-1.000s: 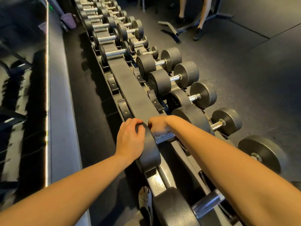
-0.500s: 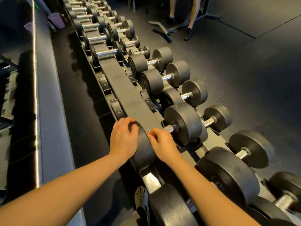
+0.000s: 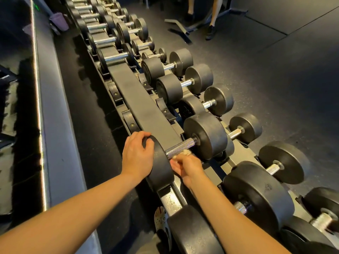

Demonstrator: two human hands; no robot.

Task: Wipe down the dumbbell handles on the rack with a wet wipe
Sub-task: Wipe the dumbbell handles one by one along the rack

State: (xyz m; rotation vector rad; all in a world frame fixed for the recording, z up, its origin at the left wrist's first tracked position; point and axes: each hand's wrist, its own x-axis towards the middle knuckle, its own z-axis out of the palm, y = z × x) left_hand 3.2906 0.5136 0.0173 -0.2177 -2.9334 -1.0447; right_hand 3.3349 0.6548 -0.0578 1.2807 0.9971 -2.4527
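The knurled handle [image 3: 180, 146] of the dumbbell [image 3: 205, 134] I was working on lay across the top tier of the rack [image 3: 143, 99], near the middle of my view, with bare metal showing between its two black heads. The wet wipe [image 3: 187, 152] sat bunched against the near underside of that handle as a small pale wad. My right grip [image 3: 185, 166] had its fingers curled around the wipe and pressed it up against the bar; I could not tell how much of the wipe was tucked inside. My left grip [image 3: 136, 156] lay over the left head [image 3: 161, 167] of the same dumbbell, fingers bent over its top edge and holding it. Just to the right, on the lower tier, a row of smaller dumbbells [image 3: 245, 129] rested in their cradles, and a bigger one [image 3: 256, 198] sat nearer to me. Farther off, the rack ran away to the far left, carrying more dumbbells [image 3: 113, 57]. Below its near end I saw a foot in a pale sandal [image 3: 161, 219] on the dark floor [image 3: 275, 79]. At the far edge a person's legs [image 3: 213, 15] stood by a machine frame, and a purple bin [image 3: 58, 22] stood at the far left.
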